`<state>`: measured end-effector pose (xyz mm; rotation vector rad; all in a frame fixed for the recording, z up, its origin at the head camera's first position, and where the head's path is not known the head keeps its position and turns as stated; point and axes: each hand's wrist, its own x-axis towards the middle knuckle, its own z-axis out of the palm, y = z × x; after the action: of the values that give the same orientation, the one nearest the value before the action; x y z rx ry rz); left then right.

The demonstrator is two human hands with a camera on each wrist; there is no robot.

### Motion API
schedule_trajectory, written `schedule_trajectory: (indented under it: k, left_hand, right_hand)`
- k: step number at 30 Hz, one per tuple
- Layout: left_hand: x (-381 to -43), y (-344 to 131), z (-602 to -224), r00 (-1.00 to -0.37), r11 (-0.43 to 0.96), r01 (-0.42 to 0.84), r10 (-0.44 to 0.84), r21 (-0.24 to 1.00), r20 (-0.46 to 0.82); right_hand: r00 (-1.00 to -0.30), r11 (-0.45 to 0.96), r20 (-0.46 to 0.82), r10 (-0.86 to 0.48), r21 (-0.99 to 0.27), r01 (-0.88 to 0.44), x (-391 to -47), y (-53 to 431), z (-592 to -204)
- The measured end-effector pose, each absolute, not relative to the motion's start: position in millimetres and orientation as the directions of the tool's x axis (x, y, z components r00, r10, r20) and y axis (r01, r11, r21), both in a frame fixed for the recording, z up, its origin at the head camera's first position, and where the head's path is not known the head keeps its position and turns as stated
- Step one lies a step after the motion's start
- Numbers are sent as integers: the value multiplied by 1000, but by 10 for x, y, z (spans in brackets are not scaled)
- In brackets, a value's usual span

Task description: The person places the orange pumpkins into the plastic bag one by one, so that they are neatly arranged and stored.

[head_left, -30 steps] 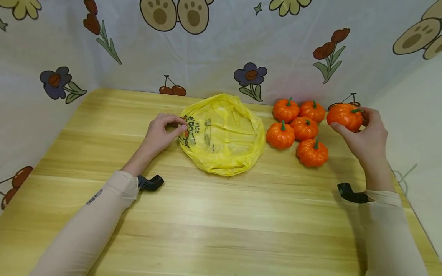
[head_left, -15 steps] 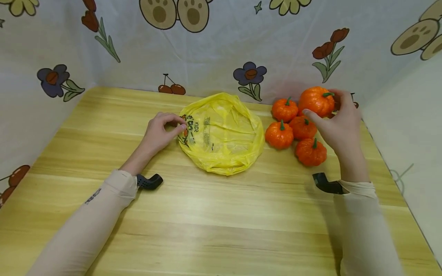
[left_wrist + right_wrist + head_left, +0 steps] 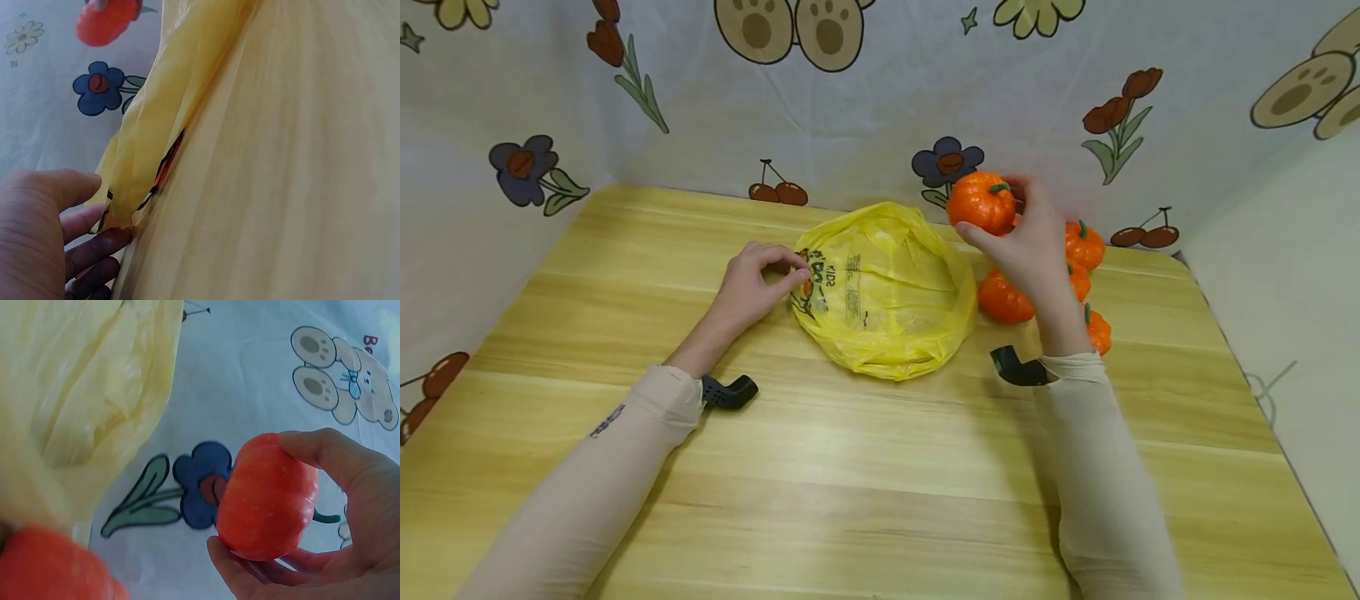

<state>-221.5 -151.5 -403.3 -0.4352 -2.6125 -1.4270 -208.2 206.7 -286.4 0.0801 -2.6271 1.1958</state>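
Note:
My right hand grips a small orange pumpkin with a green stem, held in the air at the far right rim of a yellow plastic bag. In the right wrist view, thumb and fingers curl round the pumpkin. The bag lies spread on the table with its mouth open upward and dark print on its left side. At its left edge, my left hand pinches the plastic; the left wrist view has the thumb and forefinger at the bag's edge.
Several more orange pumpkins stand on the wooden table right of the bag, partly hidden by my right hand and forearm. A printed cloth hangs behind the table. Dark wrist-mounted devices stick out from both sleeves.
My right hand has carried the pumpkin leftward, over the other pumpkins, to the bag's right rim. The left hand and the bag have stayed in place.

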Motion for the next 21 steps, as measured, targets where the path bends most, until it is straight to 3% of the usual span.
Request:
schedule_trajectory:
  k: [15,21]
  left_hand:
    - [-2217,-1530,-4024,-948,513,318,191,797,256]
    - [-2225,-1525,-4024,-949,500,314,190,807,251]
  right_hand:
    - [-966,670,253,-44,-710,-216,-2433,1464,-2964]
    - [-978,688,191,-80,-700,-193,-2553,1305,-3101]
